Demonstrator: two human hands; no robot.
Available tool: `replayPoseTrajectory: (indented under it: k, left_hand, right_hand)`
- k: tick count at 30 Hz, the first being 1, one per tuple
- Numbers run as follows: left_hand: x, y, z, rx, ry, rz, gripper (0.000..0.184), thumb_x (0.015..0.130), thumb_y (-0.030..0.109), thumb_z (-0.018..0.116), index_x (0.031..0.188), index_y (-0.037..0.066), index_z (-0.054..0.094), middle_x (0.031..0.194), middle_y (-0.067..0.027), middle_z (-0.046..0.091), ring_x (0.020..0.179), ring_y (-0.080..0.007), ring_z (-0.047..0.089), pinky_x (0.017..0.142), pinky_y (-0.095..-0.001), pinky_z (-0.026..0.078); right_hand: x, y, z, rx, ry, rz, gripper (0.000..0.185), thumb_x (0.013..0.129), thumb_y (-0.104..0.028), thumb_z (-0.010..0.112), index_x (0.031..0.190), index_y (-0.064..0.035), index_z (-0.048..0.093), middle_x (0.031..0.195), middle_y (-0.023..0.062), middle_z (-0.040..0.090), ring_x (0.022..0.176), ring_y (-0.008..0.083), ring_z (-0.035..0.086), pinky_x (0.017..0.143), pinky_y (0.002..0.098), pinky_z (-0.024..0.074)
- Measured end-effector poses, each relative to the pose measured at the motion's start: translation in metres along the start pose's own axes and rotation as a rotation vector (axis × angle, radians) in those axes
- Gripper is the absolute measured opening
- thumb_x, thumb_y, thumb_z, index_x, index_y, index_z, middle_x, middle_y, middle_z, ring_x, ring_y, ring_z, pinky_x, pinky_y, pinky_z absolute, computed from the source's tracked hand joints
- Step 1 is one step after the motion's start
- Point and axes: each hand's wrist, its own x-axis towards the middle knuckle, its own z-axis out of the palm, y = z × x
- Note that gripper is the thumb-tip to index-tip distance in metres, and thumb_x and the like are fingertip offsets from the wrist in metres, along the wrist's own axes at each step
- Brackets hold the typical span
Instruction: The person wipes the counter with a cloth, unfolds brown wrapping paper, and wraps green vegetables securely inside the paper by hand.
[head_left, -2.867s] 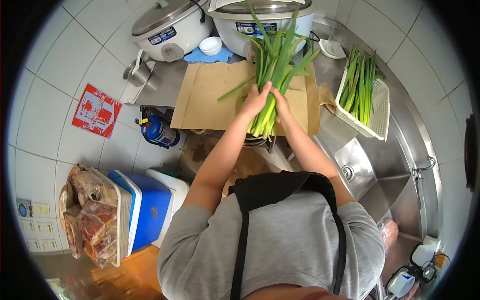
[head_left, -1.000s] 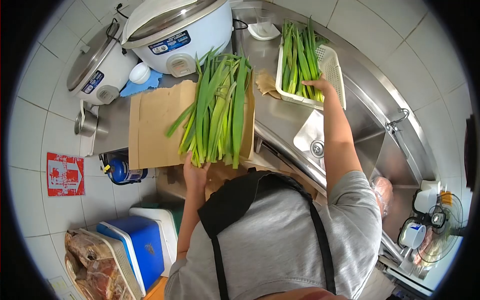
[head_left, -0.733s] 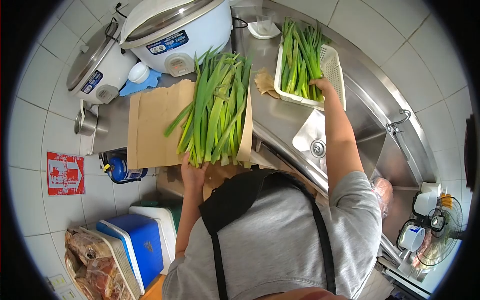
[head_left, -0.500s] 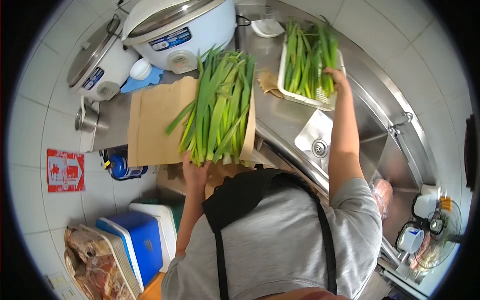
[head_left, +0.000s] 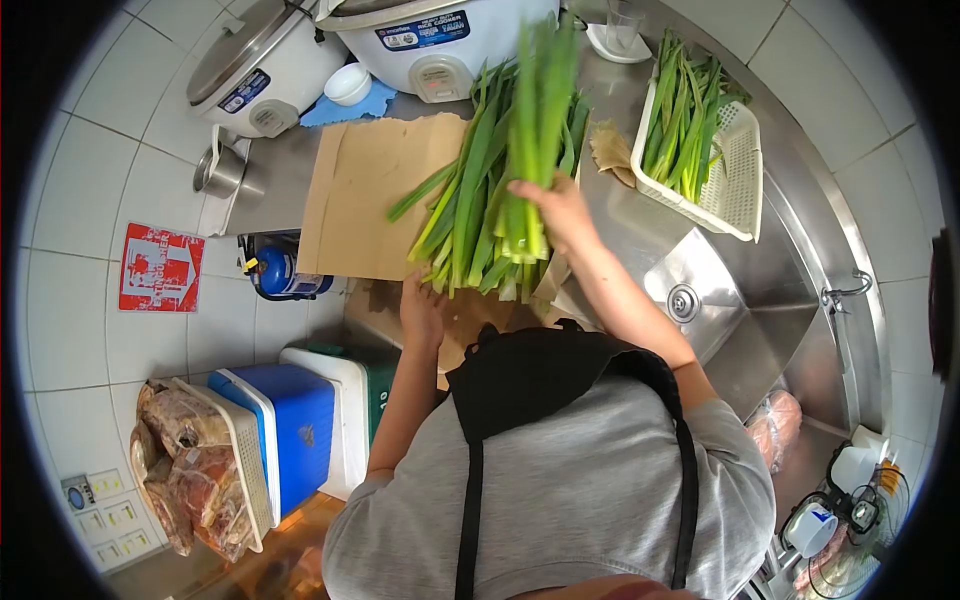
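My right hand is closed round a bunch of green onions, held upright and blurred at the leaf tips. Beneath and beside it lies a larger pile of green onions, pale cut ends toward me, on a sheet of brown cardboard. At the cardboard's front edge, my left hand has its fingers stretched up against the lower left ends of the pile. To the right, a white plastic basket holds more green onions along its left side; part of its perforated floor shows.
Two rice cookers stand at the back, with a small white bowl on a blue cloth. A steel sink is at right. At lower left are a blue cooler box and a crate of packed meat.
My right hand has lifted a bunch of green onions out of the basket and carried it left over the pile. My left hand stays by the pile's ends. The camera view has shifted.
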Motion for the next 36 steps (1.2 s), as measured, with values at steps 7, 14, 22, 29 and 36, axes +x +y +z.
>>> replayPoseTrajectory:
  k: [7, 14, 22, 29, 36]
  left_hand:
    - [-0.003, -0.004, -0.007, -0.007, -0.067, 0.107, 0.031, 0.085, 0.029, 0.05, 0.108, 0.008, 0.047, 0.106, -0.0075, 0.051, 0.1, -0.0207, 0.049, 0.089, -0.036, 0.037]
    - [-0.004, 0.012, -0.011, 0.213, -0.058, -0.005, 0.035, 0.085, 0.03, 0.052, 0.108, 0.004, 0.051, 0.101, -0.0069, 0.056, 0.096, -0.0227, 0.053, 0.086, -0.0363, 0.04]
    - [0.045, 0.051, 0.065, 1.389, -0.021, 0.731, 0.067, 0.08, 0.055, 0.051, 0.126, 0.006, 0.044, 0.128, -0.0205, 0.043, 0.117, -0.0368, 0.039, 0.097, -0.0471, 0.029]
    - [0.096, -0.016, 0.082, 1.461, -0.414, 1.015, 0.057, 0.083, 0.036, 0.051, 0.135, 0.022, 0.036, 0.131, -0.0073, 0.042, 0.122, -0.0278, 0.037, 0.102, -0.0458, 0.024]
    - [0.122, -0.032, 0.069, 0.955, -0.463, 0.605, 0.045, 0.082, 0.029, 0.051, 0.121, 0.007, 0.047, 0.116, -0.0103, 0.052, 0.108, -0.0276, 0.049, 0.093, -0.0386, 0.036]
  right_hand:
    - [0.001, 0.0, -0.022, -0.805, -0.163, -0.385, 0.045, 0.078, -0.006, 0.054, 0.121, 0.0027, 0.046, 0.12, 0.0204, 0.048, 0.108, 0.03, 0.049, 0.092, 0.0356, 0.0389]
    - [0.016, -0.012, -0.103, -1.474, -0.48, -0.876, 0.027, 0.062, 0.003, 0.06, 0.087, -0.0078, 0.062, 0.101, 0.011, 0.049, 0.098, 0.0272, 0.046, 0.083, 0.0369, 0.0391]
    - [0.024, -0.048, -0.097, -1.364, -0.68, -0.972, 0.012, 0.06, -0.005, 0.066, 0.068, -0.0055, 0.057, 0.074, 0.0043, 0.05, 0.08, 0.0243, 0.048, 0.071, 0.0347, 0.0398]
    - [0.023, -0.069, -0.031, -1.217, -0.819, -1.182, 0.008, 0.073, -0.016, 0.061, 0.073, -0.0098, 0.056, 0.073, 0.0033, 0.049, 0.083, 0.0228, 0.049, 0.095, 0.042, 0.0322]
    - [0.098, 0.011, 0.013, -1.007, -1.018, -0.739, 0.014, 0.078, -0.021, 0.063, 0.073, -0.0093, 0.057, 0.076, 0.0007, 0.053, 0.09, 0.0195, 0.047, 0.096, 0.0382, 0.0236]
